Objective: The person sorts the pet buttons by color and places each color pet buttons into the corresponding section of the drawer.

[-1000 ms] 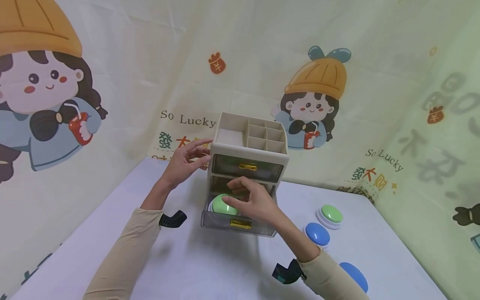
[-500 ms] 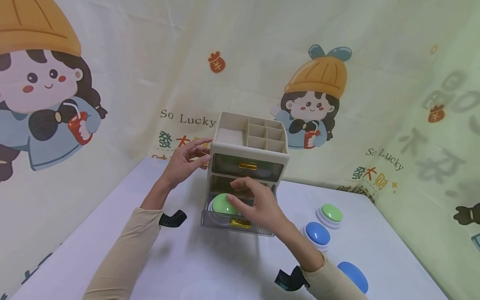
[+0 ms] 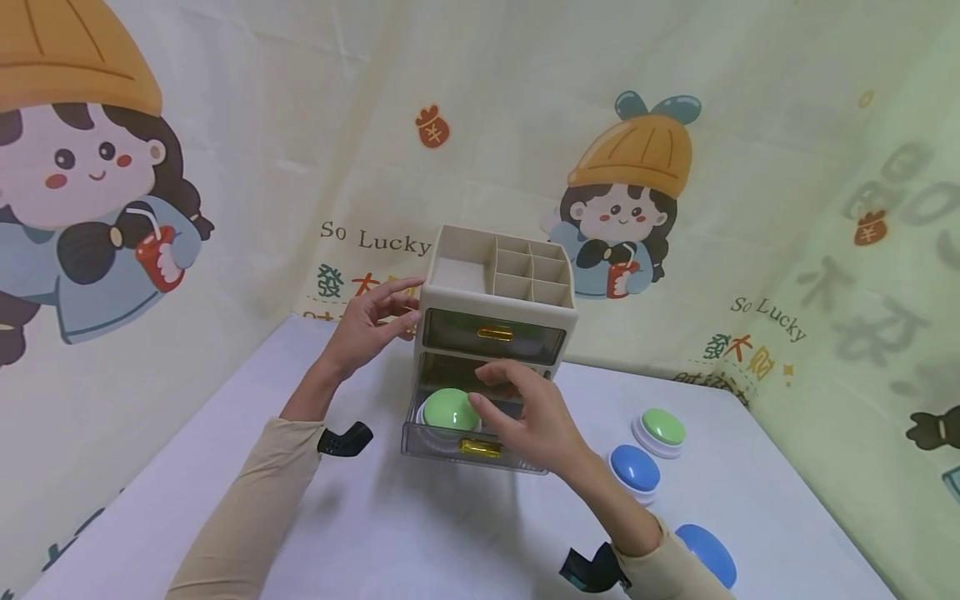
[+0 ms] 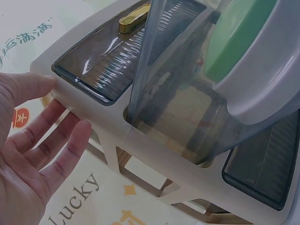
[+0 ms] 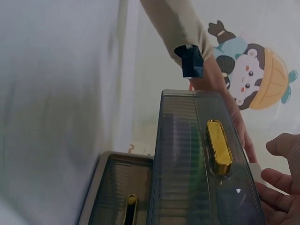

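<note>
The green button (image 3: 450, 409) sits in the left half of the smoky drawer (image 3: 422, 444), which stands out from the front of the cream cabinet (image 3: 480, 305). From the right hand (image 3: 536, 417) it lies directly to the left, just beyond the thumb tip; from the left hand (image 3: 369, 327) it lies to the right and nearer the person. The right hand is clearly the closer of the two. The button is round, so it has no long axis of its own, while the drawer's long front runs from left to right, with a gold handle (image 3: 480, 449) at its middle. The right hand is above the drawer's right part, thumb and fingers well parted in a loose curve, with nothing in its grasp; whether the thumb grazes the button cannot be told. The left hand is loosely spread, thumb and fingertips resting against the cabinet's left side edge without wrapping round it. The button sits upright, its glossy green dome facing up over a wider pale base, seen through the drawer's clear grey wall in the left wrist view. Its upper face catches a small bright highlight and looks smooth.
</note>
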